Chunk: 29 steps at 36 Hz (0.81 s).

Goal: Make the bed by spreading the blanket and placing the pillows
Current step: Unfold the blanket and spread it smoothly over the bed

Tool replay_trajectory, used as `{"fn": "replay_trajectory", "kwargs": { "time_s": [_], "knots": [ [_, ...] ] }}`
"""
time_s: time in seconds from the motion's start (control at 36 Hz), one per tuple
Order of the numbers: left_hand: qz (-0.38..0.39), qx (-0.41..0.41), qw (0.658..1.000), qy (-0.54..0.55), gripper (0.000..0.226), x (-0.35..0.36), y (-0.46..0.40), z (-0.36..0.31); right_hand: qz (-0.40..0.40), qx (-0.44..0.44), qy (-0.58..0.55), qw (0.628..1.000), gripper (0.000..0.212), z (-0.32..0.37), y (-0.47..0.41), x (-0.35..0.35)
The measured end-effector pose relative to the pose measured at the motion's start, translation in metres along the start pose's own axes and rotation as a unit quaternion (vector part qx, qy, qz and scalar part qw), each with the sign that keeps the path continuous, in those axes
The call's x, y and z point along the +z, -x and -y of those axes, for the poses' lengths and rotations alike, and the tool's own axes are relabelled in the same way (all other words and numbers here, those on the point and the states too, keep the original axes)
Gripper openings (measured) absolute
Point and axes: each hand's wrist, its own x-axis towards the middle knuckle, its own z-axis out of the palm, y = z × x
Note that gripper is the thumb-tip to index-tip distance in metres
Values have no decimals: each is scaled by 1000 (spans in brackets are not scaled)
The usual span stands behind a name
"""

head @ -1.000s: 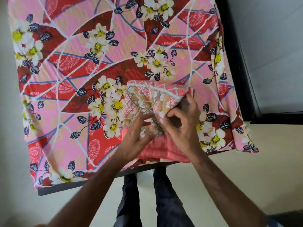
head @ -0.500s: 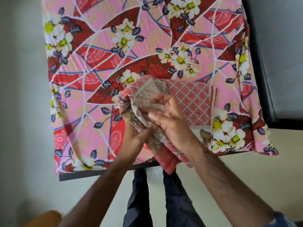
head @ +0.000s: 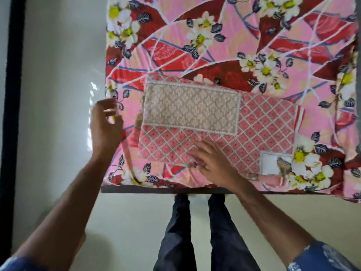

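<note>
A folded blanket (head: 259,133), pink with a white lattice pattern and a beige patterned panel (head: 191,108), lies flat on the bed near its front edge. The bed (head: 224,45) is covered by a pink and red floral sheet. My right hand (head: 213,159) rests with spread fingers on the blanket's near edge. My left hand (head: 106,124) hovers at the bed's left edge, fingers loosely apart and holding nothing. No pillow is in view.
The bed's dark front edge (head: 175,190) runs just ahead of my legs (head: 195,231). Pale floor lies to the left and below. A dark vertical frame (head: 14,94) stands at the far left.
Both hands held the bunched blanket before; now it lies unfolded one layer wider and flat. My left hand has let go and moved left; my right hand lies flat on it.
</note>
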Motion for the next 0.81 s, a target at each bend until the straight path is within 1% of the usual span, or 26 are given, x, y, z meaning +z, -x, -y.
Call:
{"fn": "replay_trajectory", "kwargs": {
  "time_s": [0.06, 0.14, 0.17, 0.22, 0.28, 0.31, 0.36, 0.42, 0.44, 0.5, 0.53, 0.56, 0.61, 0.64, 0.67, 0.69, 0.72, 0.75, 0.78, 0.81],
  "knots": [
    [88, -5, 996, -17, 42, 5, 8, 9, -17, -11, -14, 1000, 55, 2, 4, 5],
    [233, -37, 970, -52, 44, 24, 26, 26, -17, -27, -10, 999, 56, 4, 7, 7],
    [254, -47, 964, -71, 45, 31, 33, 33, -11, -28, -4, 1000, 57, 3, 8, 8],
    [240, -61, 962, -114, 54, 42, 45, 46, 5, -23, 26, 999, 64, -1, 6, 10],
    [203, -85, 970, -107, 59, 47, 53, 47, 29, -15, 91, 995, 71, -3, 3, 13],
    [200, -96, 972, -83, 60, 48, 57, 42, 39, -10, 121, 992, 71, -3, 2, 15],
    [204, -119, 972, 9, 63, 48, 61, 36, 49, 0, 154, 987, 71, 0, 0, 18],
    [228, -165, 956, 88, 66, 46, 63, 32, 41, 0, 162, 986, 78, 2, 1, 21],
    [241, -193, 945, 107, 58, 45, 63, 34, 32, -4, 153, 988, 77, 2, 1, 23],
    [256, -241, 928, 122, 27, 41, 64, 32, 6, -8, 109, 994, 70, 3, 3, 24],
    [253, -268, 917, 154, 21, 39, 65, 31, -22, -13, 80, 997, 62, 5, 4, 24],
    [252, -297, 898, 206, 22, 40, 66, 29, -59, -23, 54, 997, 53, 8, 6, 25],
    [265, -330, 853, 304, 35, 39, 69, 17, -142, -39, 11, 989, 33, 14, 15, 29],
    [274, -337, 835, 338, 40, 39, 72, 9, -161, -34, -16, 986, 26, 19, 21, 32],
    [278, -342, 823, 360, 40, 41, 74, 1, -162, -19, -58, 985, 21, 25, 28, 35],
    [276, -341, 817, 375, 37, 42, 76, -8, -145, 12, -129, 981, 17, 33, 36, 39],
    [274, -333, 813, 391, 32, 44, 78, -17, -112, 62, -225, 966, 17, 40, 42, 45],
    [268, -320, 812, 409, 25, 45, 80, -25, -69, 118, -325, 936, 22, 48, 47, 48],
    [257, -311, 808, 428, 21, 47, 81, -32, -36, 175, -424, 888, 36, 56, 48, 51],
    [242, -301, 806, 448, 23, 49, 81, -38, -25, 221, -509, 831, 53, 61, 48, 54]
  ]
}}
